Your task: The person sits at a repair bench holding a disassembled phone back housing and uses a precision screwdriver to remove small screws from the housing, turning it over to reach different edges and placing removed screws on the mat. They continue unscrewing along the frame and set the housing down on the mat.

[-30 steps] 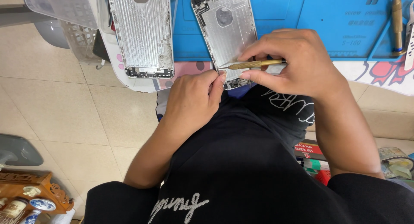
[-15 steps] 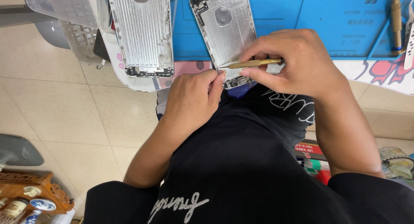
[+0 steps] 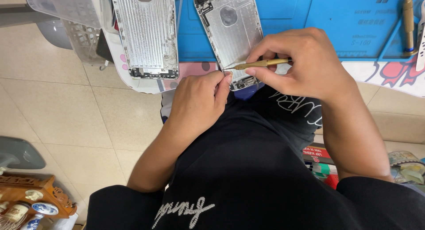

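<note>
Tweezers (image 3: 259, 63) pinched in right hand (image 3: 305, 64), tip at lower left edge of silver phone shell (image 3: 230, 33) lying on blue mat (image 3: 310, 22). Left hand (image 3: 199, 99) curled shut, fingertips (image 3: 223, 78) pressed against shell's bottom corner just beside tip. Second shell (image 3: 148, 33) further left, on white tray (image 3: 121, 73).

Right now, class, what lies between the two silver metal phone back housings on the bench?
In the head view, a strip of blue work mat shows between the left housing and the right housing.
</note>
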